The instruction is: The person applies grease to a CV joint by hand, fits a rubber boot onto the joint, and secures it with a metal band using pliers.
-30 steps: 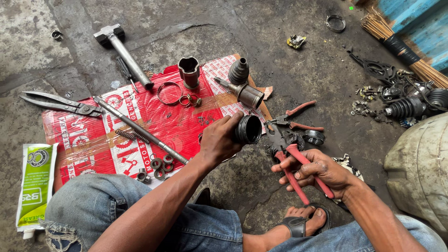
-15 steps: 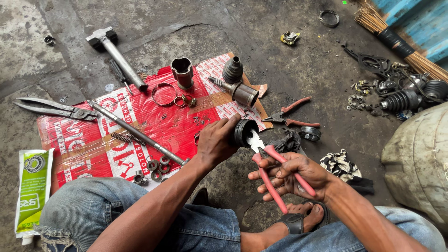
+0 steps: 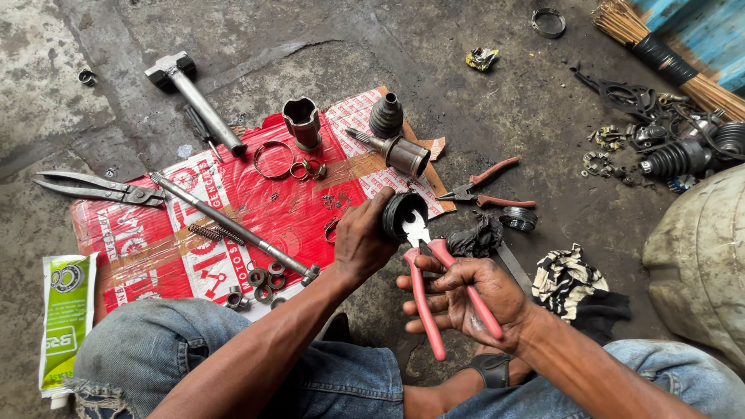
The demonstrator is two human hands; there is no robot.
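My left hand [image 3: 359,237] grips a dark round cup-shaped metal joint housing [image 3: 401,212], its open mouth turned toward the right. My right hand [image 3: 464,290] holds red-handled pliers [image 3: 434,281] with the handles spread. The plier tips [image 3: 414,230] reach into the mouth of the housing. Both hands hover above the edge of a red and white plastic sheet [image 3: 155,248] laid on the concrete floor. My knees in blue jeans frame the bottom of the view.
On the sheet lie a long shaft [image 3: 233,227], rings [image 3: 272,159], bearings [image 3: 260,285], a metal cup [image 3: 301,122], a rubber boot [image 3: 386,116]. Nearby are a hammer [image 3: 194,93], tin snips [image 3: 97,186], second red pliers [image 3: 485,190], a green grease tube [image 3: 66,318], rags [image 3: 570,279].
My right hand has brought the pliers up and left until the tips enter the housing. My left hand keeps the housing, turned slightly toward the pliers.
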